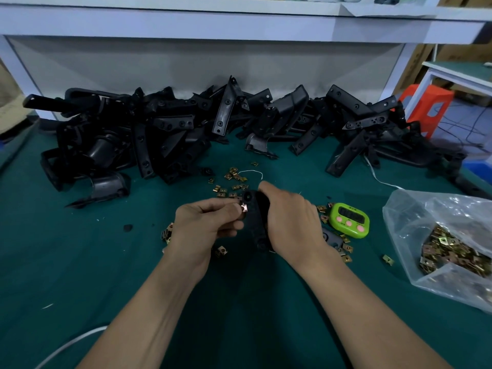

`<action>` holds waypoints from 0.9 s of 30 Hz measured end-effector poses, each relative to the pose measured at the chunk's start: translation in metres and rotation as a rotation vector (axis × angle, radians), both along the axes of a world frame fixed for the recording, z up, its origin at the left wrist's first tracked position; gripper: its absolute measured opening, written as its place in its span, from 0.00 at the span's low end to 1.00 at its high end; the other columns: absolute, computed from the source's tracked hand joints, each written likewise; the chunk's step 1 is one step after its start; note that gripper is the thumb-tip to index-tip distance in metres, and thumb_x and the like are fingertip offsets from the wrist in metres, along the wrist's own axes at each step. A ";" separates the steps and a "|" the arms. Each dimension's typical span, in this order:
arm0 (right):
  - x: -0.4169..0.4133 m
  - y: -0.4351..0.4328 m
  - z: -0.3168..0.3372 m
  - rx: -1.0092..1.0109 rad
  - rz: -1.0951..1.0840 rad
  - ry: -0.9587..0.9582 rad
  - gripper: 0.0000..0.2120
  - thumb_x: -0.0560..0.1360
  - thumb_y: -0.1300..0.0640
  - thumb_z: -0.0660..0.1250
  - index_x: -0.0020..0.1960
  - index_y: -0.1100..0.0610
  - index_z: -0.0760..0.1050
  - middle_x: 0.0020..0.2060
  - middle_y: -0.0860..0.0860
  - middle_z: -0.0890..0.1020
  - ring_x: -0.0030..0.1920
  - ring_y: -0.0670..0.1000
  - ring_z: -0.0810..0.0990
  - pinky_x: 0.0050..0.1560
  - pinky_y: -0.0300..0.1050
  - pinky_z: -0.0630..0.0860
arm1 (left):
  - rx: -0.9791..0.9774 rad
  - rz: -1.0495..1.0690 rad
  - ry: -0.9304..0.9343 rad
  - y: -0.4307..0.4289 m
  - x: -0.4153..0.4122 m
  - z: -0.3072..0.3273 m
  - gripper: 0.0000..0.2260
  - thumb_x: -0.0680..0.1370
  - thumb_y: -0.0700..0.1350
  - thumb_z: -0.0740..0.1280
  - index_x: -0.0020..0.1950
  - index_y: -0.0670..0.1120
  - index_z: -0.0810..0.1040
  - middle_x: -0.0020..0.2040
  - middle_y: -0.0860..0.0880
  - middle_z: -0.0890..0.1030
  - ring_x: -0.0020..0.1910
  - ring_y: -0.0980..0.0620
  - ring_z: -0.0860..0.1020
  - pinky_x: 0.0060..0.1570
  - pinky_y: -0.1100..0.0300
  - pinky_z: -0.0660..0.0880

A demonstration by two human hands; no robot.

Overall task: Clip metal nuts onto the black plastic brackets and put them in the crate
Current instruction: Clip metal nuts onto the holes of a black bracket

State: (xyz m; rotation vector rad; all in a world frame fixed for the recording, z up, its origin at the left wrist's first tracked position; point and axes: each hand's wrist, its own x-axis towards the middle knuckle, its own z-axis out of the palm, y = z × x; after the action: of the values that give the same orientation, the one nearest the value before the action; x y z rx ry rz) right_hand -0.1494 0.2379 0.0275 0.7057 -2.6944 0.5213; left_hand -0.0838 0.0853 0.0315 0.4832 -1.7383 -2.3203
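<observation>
Bracket black, mostly hidden within gripping right hand, left hand pinching small metal nut against its left edge

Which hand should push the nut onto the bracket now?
Left. The left hand pinches a metal nut right at the edge of the black bracket, while the right hand is wrapped round the bracket, steadying it.

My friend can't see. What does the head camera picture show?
Over a green table, the left hand pinches a small metal nut against a black plastic bracket gripped by the right hand. A heap of brackets lies behind, and a bag of nuts sits at the right.
</observation>
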 end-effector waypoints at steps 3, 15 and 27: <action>0.001 -0.002 0.000 0.008 0.009 -0.009 0.18 0.70 0.67 0.66 0.46 0.47 0.63 0.32 0.45 0.73 0.32 0.55 0.73 0.32 0.48 0.65 | -0.003 -0.001 -0.008 0.000 0.000 -0.001 0.05 0.73 0.36 0.76 0.40 0.44 0.88 0.38 0.42 0.86 0.31 0.52 0.82 0.30 0.65 0.77; 0.006 -0.005 0.003 0.103 0.046 -0.027 0.14 0.75 0.60 0.67 0.51 0.45 0.66 0.36 0.45 0.74 0.38 0.55 0.79 0.35 0.47 0.63 | -0.054 0.008 0.030 0.000 0.001 -0.006 0.16 0.73 0.30 0.74 0.55 0.47 0.85 0.30 0.44 0.80 0.26 0.52 0.76 0.28 0.65 0.71; 0.005 -0.004 0.004 0.068 0.054 -0.024 0.13 0.76 0.59 0.65 0.46 0.47 0.61 0.36 0.45 0.76 0.37 0.56 0.77 0.34 0.48 0.63 | -0.202 -0.011 0.043 0.007 0.001 0.001 0.14 0.74 0.35 0.74 0.53 0.52 0.87 0.32 0.47 0.83 0.28 0.53 0.78 0.28 0.66 0.72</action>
State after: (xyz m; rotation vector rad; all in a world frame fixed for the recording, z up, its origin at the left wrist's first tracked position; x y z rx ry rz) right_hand -0.1444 0.2338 0.0319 0.7970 -2.7337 0.4555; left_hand -0.0832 0.0918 0.0324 0.3859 -1.9317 -2.1149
